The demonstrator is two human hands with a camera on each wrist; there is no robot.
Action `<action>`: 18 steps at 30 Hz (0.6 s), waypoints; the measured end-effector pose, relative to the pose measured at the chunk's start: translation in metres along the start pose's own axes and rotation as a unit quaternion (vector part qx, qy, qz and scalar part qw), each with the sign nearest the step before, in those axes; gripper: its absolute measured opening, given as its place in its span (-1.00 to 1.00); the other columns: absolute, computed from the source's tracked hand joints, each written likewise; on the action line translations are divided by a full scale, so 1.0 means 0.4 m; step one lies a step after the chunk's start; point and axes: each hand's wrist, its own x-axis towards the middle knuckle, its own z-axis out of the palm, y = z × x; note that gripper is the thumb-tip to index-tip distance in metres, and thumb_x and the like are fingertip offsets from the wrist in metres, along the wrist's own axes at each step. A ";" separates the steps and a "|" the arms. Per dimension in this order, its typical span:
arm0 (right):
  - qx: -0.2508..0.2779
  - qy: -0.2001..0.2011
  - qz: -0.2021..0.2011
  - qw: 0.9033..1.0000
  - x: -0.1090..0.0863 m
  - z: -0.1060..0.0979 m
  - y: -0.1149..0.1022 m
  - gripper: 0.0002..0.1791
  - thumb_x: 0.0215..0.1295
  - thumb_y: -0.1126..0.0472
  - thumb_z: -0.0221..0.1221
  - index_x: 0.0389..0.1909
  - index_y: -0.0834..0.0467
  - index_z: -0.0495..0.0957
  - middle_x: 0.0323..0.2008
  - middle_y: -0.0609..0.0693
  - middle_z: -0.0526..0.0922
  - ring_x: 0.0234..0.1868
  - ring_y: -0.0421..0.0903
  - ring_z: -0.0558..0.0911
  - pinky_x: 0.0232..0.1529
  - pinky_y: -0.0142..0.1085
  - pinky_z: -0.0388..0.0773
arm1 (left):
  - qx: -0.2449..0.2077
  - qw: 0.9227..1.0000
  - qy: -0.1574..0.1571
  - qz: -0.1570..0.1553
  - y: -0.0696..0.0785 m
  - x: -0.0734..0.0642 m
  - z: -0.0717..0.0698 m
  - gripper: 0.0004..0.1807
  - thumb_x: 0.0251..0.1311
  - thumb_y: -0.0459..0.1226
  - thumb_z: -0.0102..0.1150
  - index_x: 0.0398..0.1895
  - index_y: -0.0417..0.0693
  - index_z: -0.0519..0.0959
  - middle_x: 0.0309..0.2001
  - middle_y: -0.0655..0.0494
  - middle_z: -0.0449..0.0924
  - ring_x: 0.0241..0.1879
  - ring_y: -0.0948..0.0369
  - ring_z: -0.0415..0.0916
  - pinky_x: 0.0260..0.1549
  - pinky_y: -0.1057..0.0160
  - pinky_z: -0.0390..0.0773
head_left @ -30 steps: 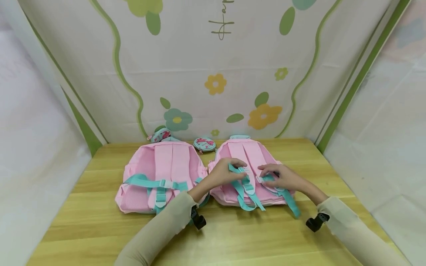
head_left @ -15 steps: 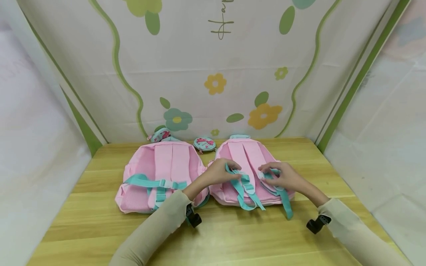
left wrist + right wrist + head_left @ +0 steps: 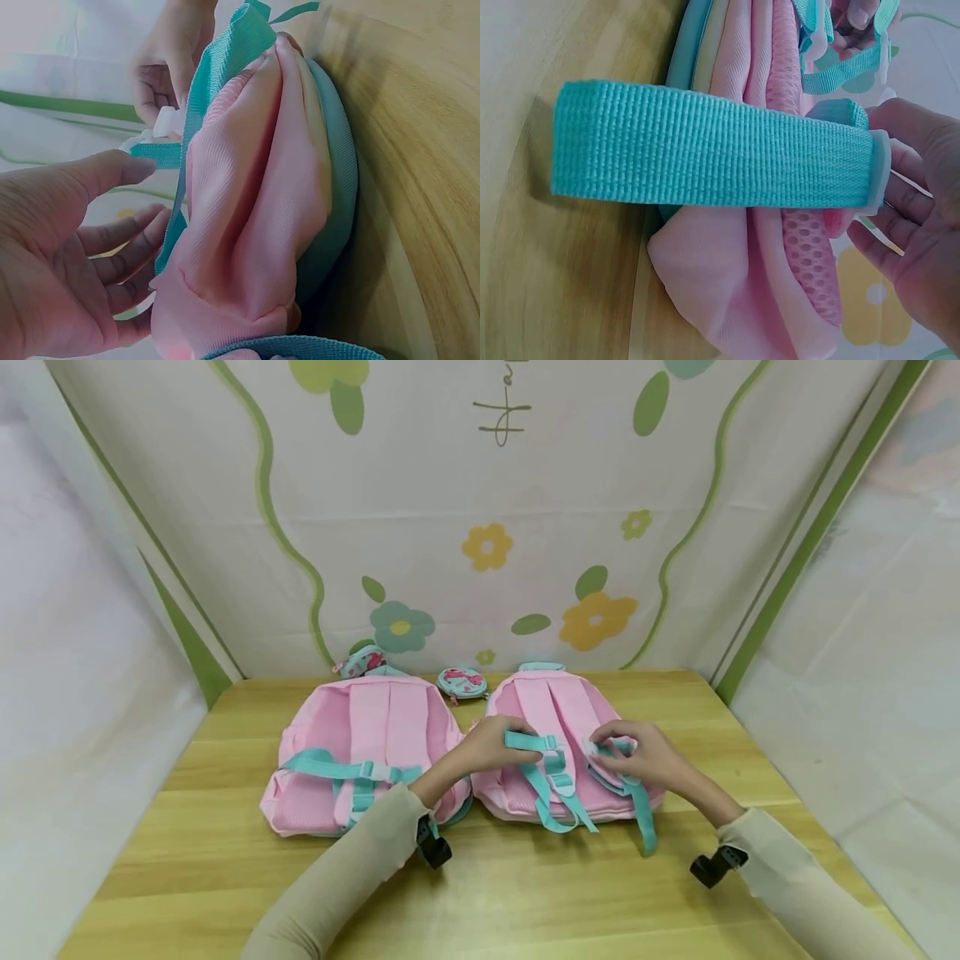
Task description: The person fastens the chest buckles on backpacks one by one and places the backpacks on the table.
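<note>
Two pink backpacks lie side by side with their straps facing up. Over the right backpack point(image 3: 510, 789), my left hand point(image 3: 495, 745) pinches a teal strap point(image 3: 528, 741) with a white buckle part at its end. In the left wrist view, the thumb point(image 3: 124, 169) lies against that strap and the other fingers sit below it. My right hand point(image 3: 637, 752) pinches a white buckle piece point(image 3: 169, 121) on the other teal strap, whose loose end point(image 3: 645, 818) hangs over the bag's lower edge. The two buckle parts are apart.
The left backpack point(image 3: 326, 727) has its teal chest strap point(image 3: 345, 768) lying across it, buckled. Small round patterned pouches, one point(image 3: 462, 683) between the bags and one point(image 3: 363, 662) behind the left bag, lie at the table's back. A floral cloth point(image 3: 450, 485) hangs behind the wooden table point(image 3: 525, 902).
My left hand has shifted slightly left, and its strap now lies flatter across the bag. My right hand has moved a little right; its strap's loose end hangs more upright.
</note>
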 end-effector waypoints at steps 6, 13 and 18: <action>0.004 -0.014 0.014 1.000 0.002 0.001 -0.005 -0.75 0.13 0.21 0.49 -0.15 0.04 0.74 -0.19 -0.12 0.79 -0.07 -0.05 0.72 0.04 0.13 0.63 | -0.019 0.999 0.008 0.034 0.000 -0.002 0.014 -0.59 0.18 -0.11 0.46 0.08 -0.02 0.67 -0.01 0.10 0.71 0.00 0.23 0.60 0.04 0.29 0.58; 0.006 -0.012 0.002 1.000 0.002 0.002 -0.007 -0.75 0.14 0.22 0.49 -0.14 0.02 0.74 -0.17 -0.13 0.78 -0.04 -0.05 0.72 0.06 0.12 0.63 | -0.017 0.995 0.061 0.073 0.004 0.002 0.041 -0.62 0.17 -0.09 0.46 0.01 -0.01 0.68 -0.13 0.15 0.72 -0.11 0.29 0.61 -0.04 0.35 0.60; 0.004 -0.009 -0.012 1.000 0.007 0.000 -0.007 -0.74 0.14 0.27 0.48 -0.14 0.04 0.74 -0.16 -0.11 0.78 -0.05 -0.04 0.73 0.04 0.11 0.64 | -0.015 0.992 0.077 0.102 0.004 0.010 0.052 -0.69 0.21 -0.15 0.44 -0.02 -0.02 0.69 -0.15 0.15 0.74 -0.13 0.28 0.62 -0.03 0.35 0.60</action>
